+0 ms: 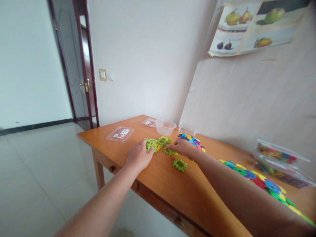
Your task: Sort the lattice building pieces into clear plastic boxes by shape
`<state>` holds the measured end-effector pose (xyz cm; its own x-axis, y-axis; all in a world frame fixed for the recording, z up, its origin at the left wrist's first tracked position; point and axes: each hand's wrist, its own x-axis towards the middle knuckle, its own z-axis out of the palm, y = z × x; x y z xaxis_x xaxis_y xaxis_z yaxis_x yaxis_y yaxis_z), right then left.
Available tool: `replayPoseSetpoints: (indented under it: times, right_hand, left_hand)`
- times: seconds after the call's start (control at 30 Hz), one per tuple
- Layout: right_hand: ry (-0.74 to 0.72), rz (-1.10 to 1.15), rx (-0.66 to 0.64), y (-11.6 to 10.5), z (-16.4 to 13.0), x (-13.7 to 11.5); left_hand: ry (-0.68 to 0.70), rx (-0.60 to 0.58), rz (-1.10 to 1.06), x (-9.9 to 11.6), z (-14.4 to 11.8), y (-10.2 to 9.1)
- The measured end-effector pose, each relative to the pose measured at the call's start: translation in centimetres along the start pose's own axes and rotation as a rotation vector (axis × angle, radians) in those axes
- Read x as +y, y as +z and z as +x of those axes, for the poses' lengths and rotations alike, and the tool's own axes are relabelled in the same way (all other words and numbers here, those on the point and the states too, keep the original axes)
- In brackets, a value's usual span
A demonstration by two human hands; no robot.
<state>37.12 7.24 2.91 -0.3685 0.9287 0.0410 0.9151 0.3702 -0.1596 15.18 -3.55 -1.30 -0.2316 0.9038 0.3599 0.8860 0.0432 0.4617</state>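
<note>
Several green toothed plastic building pieces, a little yellow among them, lie on the wooden table (158, 177). My left hand (139, 154) is closed around the near end of a green and yellow cluster of these pieces (151, 144). Another green cluster (164, 141) adjoins it on the right. My right hand (181, 146) reaches down with its fingers at a single green piece (170, 151); whether they pinch it I cannot tell. Closer to me, one loose green piece (179, 165) lies flat, apart from both hands.
Behind my hands stand a clear plastic bowl (166, 127), a clear lid (120, 134) and another lid (149, 122). Colourful discs (194, 141) lie beyond my right hand, with more discs (256, 179) along the right. Stacked clear boxes (281, 161) stand near the wall.
</note>
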Motion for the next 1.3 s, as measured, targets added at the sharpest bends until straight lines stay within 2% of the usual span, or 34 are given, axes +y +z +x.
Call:
replayPoseSetpoints:
  times: [0.17,0.37,0.53,0.67,0.83,1.1,1.3]
  right_hand:
    - [-0.04,0.001,0.004,0.1,0.4,-0.1]
    - [-0.204,0.023,-0.093,-1.4,0.3,1.1]
    - [-0.288,0.087,-0.2,-1.5,-0.3,1.9]
    - [-0.316,0.172,-0.193,-1.4,-0.2,1.9]
    - [-0.275,0.19,-0.231,-1.3,0.2,1.7]
    - [-0.254,0.16,-0.201,-0.9,0.4,1.9]
    - [-0.18,0.112,-0.12,-0.8,-0.5,2.1]
  left_hand:
    - [-0.005,-0.004,0.0,-0.1,-0.1,0.0]
    - [-0.001,0.001,0.0,-0.1,0.0,0.2]
    - [-0.005,-0.008,-0.007,-0.1,0.0,0.1]
    - [-0.003,-0.009,-0.017,-0.1,-0.1,0.0]
    - [-0.019,-0.021,-0.026,0.0,-0.1,-0.1]
    - [0.0,-0.009,-0.029,-0.3,-0.1,0.2]
    - [-0.001,-0.005,-0.039,-0.2,-0.1,0.1]
